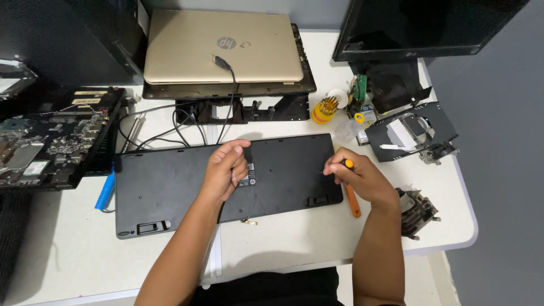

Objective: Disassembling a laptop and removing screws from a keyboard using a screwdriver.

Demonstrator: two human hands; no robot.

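A black keyboard point(170, 187) lies upside down across the white table point(283, 238). My left hand point(225, 169) rests on the middle of its back, fingers curled, pressing on it. My right hand point(360, 178) is closed around an orange-handled screwdriver point(352, 198) at the keyboard's right end. The handle points toward me and the tip end is hidden under my fingers near the keyboard's upper right corner.
A closed gold laptop point(221, 48) sits at the back on a black base, with a cable plug on its lid. A bare circuit board point(45, 144) lies at left, a blue coiled tool point(105, 191) beside it. A yellow bit holder point(324, 109), monitor point(419, 25) and metal parts point(416, 209) are at right.
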